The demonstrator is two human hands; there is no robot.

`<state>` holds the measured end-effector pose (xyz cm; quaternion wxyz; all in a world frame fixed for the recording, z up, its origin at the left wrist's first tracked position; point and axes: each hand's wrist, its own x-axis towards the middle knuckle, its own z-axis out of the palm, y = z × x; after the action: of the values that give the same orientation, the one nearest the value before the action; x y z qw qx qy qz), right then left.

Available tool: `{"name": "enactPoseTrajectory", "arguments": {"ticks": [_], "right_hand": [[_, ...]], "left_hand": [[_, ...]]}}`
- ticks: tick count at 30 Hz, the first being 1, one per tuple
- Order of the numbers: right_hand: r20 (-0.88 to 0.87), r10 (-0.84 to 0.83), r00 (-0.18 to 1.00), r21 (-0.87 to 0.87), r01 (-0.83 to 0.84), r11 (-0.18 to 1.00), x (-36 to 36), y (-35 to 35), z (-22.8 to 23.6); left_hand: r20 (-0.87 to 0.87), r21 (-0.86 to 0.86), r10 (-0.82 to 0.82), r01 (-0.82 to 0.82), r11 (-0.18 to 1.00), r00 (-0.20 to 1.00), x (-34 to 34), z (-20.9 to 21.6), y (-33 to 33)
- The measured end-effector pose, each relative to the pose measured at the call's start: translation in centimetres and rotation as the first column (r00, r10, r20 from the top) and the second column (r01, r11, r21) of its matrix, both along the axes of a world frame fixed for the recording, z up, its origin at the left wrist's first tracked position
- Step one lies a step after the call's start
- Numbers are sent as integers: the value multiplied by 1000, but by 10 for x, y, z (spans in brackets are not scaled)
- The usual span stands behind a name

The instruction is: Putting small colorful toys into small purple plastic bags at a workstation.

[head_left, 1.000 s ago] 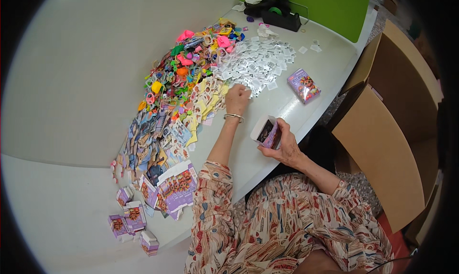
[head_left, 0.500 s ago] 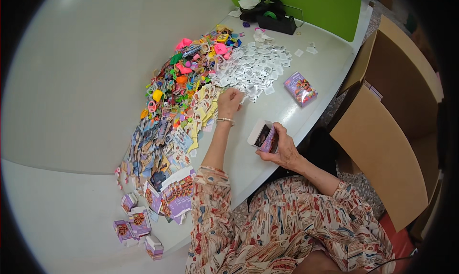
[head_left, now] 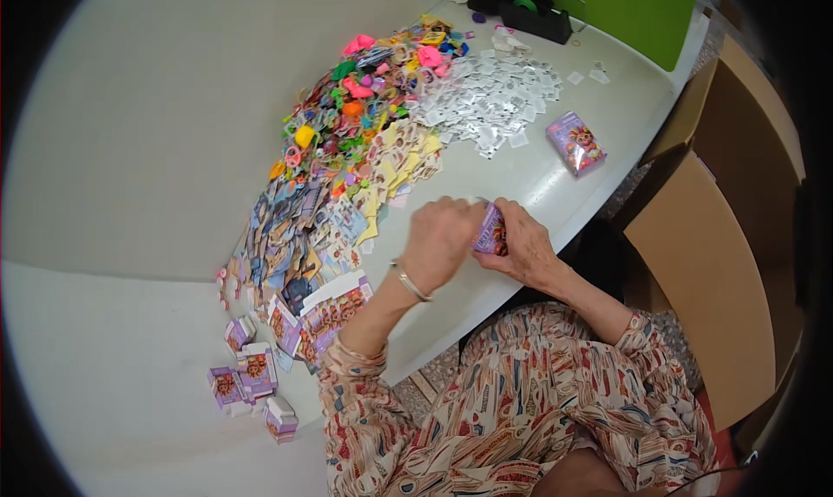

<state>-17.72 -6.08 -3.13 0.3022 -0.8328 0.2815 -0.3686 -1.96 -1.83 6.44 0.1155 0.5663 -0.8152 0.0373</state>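
Observation:
My right hand grips a small purple printed box just above the table's near edge, thumb on one side and fingers round the other. At its upper left end is my left hand, fingers curled and closed, covering the box's opening. Whatever those fingers may hold is hidden behind the hand. Beyond both hands lies a heap of small white sachets. Cream and yellow picture cards spread beside it. A closed purple box in shiny wrap lies to the right.
Colourful small toys form a long heap at the far left, with bluish packets below. Purple cartons and several small boxes lie nearer. A tape dispenser stands by the green partition. A large cardboard box is open at right.
My left hand has come from the edge of the white sachets back to the box's open end. The right hand keeps its hold on the box. The whole view has shifted slightly.

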Motion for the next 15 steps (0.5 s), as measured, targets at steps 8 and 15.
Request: {"name": "enactPoseTrajectory", "arguments": {"ticks": [8, 15], "right_hand": [[-33, 69, 997, 14, -68, 998, -7, 1, -10], [-9, 92, 996, 104, -91, 990, -1, -1, -8]], "left_hand": [[-68, 22, 67, -65, 998, 995, 4, -15, -9], [-152, 0, 25, -25, 1000, 988, 3, -15, -5]]}}
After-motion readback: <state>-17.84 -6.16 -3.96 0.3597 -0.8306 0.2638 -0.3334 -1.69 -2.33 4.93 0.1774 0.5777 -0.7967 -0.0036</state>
